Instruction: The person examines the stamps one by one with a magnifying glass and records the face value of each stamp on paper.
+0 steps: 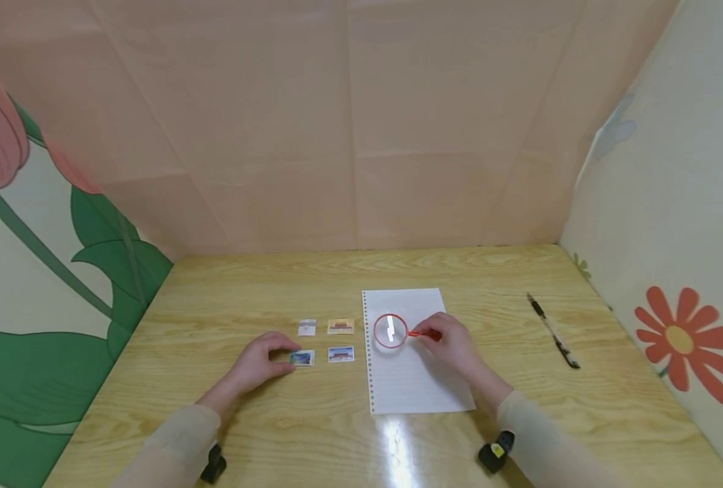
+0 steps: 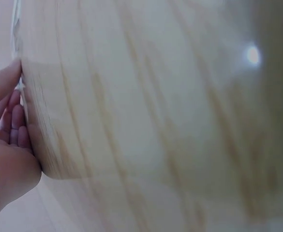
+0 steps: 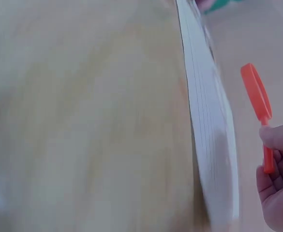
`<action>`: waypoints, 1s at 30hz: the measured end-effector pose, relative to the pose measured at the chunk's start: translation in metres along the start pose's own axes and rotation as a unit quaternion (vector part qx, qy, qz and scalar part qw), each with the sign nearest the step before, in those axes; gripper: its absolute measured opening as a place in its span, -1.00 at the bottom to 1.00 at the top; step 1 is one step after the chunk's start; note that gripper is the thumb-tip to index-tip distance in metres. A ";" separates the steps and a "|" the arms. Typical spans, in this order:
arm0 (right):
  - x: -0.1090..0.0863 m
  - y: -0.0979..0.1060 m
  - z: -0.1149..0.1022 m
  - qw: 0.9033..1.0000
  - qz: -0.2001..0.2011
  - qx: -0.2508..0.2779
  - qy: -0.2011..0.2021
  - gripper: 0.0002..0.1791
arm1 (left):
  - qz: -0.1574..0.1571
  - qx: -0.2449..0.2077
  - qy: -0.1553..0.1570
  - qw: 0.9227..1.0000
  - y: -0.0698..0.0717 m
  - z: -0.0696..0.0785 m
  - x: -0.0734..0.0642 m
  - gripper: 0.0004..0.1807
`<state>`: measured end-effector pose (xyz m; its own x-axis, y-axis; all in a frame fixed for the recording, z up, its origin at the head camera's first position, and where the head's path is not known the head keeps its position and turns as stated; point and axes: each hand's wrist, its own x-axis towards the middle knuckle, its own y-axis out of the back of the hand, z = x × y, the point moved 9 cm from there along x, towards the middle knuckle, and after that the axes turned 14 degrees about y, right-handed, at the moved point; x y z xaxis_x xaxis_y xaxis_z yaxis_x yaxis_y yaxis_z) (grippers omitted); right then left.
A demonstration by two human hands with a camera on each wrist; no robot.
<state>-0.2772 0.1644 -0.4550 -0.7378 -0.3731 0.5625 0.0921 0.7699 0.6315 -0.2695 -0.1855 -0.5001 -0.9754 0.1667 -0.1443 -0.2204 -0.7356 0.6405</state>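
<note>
My right hand point(image 1: 450, 342) grips the handle of a red magnifying glass point(image 1: 376, 331), whose round lens overlaps the lined sheet of paper point(image 1: 419, 390) in the head view. In the right wrist view, the magnifying glass point(image 3: 256, 92) is held above the sheet, with the thumb on its handle. My left hand point(image 1: 258, 362) has thumb and forefinger at the left end of a blue-green stamp point(image 1: 303, 358) on the table. Three other stamps lie close by: a pale one point(image 1: 307, 328), a yellow one point(image 1: 340, 327) and a blue one with a building point(image 1: 340, 354).
A pen point(image 1: 553, 332) with a black grip lies on the right of the wooden table point(image 1: 245, 291). A pink-beige covering point(image 1: 355, 135) rises behind the table, and flower-printed panels stand at the left and right. Light glares off the table in front of the sheet.
</note>
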 end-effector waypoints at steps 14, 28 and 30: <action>-0.046 0.093 0.068 0.992 0.031 -0.093 -0.077 -0.89 | -0.001 0.012 -0.010 1.000 -0.001 0.001 -0.003 -0.71; -0.073 0.116 0.105 0.976 -0.012 -0.114 -0.183 -0.85 | 0.000 0.014 -0.029 0.999 -0.001 0.003 -0.007 -0.70; -0.074 0.118 0.107 0.976 -0.009 -0.118 -0.183 -0.86 | -0.001 0.011 -0.026 1.000 -0.001 0.003 -0.006 -0.70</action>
<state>-0.2828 0.3381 -0.4793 -0.9261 -0.1423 0.3494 0.1966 0.6086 0.7688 -0.2631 -0.1844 -0.4976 -0.9734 0.2031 -0.1059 -0.2218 -0.7202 0.6573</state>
